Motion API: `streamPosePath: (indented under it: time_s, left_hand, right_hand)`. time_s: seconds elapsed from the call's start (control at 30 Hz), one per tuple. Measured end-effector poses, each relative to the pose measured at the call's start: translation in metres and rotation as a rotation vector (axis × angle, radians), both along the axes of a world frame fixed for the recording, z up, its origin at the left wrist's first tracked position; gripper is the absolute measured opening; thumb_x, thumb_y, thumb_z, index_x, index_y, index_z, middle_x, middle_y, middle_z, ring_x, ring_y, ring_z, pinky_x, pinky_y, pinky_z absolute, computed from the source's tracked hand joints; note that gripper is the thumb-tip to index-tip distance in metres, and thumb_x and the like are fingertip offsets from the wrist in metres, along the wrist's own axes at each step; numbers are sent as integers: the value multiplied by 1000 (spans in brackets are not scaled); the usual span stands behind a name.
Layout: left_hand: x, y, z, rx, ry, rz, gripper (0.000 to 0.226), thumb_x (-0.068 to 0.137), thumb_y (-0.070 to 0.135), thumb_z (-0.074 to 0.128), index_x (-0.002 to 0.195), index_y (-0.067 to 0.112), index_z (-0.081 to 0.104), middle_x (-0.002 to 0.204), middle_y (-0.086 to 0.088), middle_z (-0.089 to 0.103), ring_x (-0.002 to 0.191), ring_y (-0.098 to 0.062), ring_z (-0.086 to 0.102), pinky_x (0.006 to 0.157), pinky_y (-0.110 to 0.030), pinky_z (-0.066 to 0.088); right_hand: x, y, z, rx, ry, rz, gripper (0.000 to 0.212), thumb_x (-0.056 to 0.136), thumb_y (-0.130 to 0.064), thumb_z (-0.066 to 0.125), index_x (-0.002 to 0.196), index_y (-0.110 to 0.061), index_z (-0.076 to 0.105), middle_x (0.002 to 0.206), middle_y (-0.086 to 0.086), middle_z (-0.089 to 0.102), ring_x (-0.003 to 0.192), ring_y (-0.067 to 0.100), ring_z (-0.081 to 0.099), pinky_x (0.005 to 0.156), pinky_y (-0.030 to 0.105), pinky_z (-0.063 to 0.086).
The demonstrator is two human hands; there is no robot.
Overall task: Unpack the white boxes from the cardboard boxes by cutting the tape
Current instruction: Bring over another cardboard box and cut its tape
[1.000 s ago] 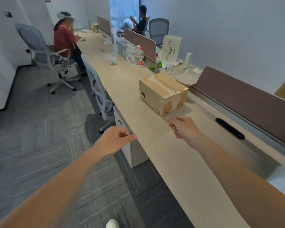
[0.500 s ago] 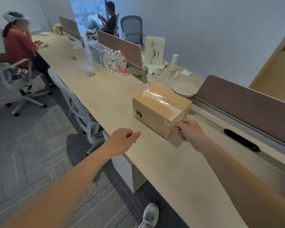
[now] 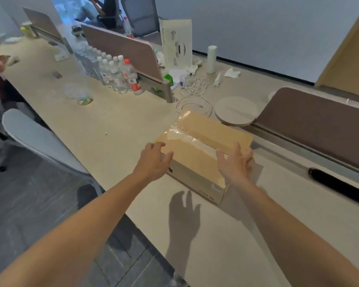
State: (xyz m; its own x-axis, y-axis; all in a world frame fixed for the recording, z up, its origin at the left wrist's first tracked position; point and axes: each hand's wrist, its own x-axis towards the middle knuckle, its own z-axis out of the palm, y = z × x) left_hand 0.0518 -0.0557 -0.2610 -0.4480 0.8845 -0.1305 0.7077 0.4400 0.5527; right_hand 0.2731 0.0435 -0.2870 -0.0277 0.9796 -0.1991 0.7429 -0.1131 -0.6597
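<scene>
A brown cardboard box (image 3: 203,137) lies on the long beige desk (image 3: 226,235), its top seam covered by shiny clear tape (image 3: 182,135). My left hand (image 3: 153,160) is at the box's near left corner, fingers spread and reaching onto the top edge. At the box's right end is my right hand (image 3: 234,162), with the thumb over the top and the fingers spread along the side. Neither hand holds a tool. No white box is visible.
A long black object (image 3: 338,186) lies on the desk to the right, below a brown divider (image 3: 319,119). Behind the box are a round white disc (image 3: 235,110), white cables (image 3: 195,94) and several water bottles (image 3: 116,73). A white chair (image 3: 39,139) stands at left.
The view has closed in on the box. My left hand uncurled from a fist and reached to the box's left corner. My right hand let go of its pinch and spread over the right end.
</scene>
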Motion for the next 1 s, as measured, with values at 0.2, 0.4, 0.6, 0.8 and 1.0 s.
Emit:
streamPosePath:
  time_s: [0.2,0.4,0.6,0.8,1.0]
  left_hand:
    - [-36,93,-32,-42,298,-119,63,98,50,46,150,15,35,151,-20,33,137,-41,31,111,-49,31]
    - [-45,146,-55,-184,191,-180,66,97,59,37,153,33,13,152,-20,32,129,-46,46,100,-52,40]
    - [-1,141,-63,-150,259,-125,58,95,63,26,146,36,18,127,-17,49,105,-42,57,81,-47,41]
    - [97,133,-66,-133,241,-164,61,95,64,27,148,34,18,128,-18,48,106,-42,55,85,-50,46]
    - [225,109,-65,-114,228,-237,63,97,59,30,152,32,17,128,-18,48,109,-40,54,85,-48,44]
  right_hand:
    - [-19,13,-45,122,-332,189,60,97,-61,28,153,-41,16,164,11,-6,148,38,-10,119,57,10]
    - [-15,17,-51,74,-480,242,63,95,-67,20,153,-48,6,166,-1,-8,151,29,-13,120,50,15]
    - [28,18,-49,43,-470,290,63,96,-67,18,153,-49,1,165,-5,-15,149,25,-21,121,47,8]
    - [126,-1,-48,6,-483,253,63,95,-70,17,152,-52,-3,164,-7,-18,148,22,-26,122,45,4]
    - [252,-39,-41,-33,-498,206,64,94,-71,15,152,-51,-3,164,-9,-18,149,20,-24,121,45,7]
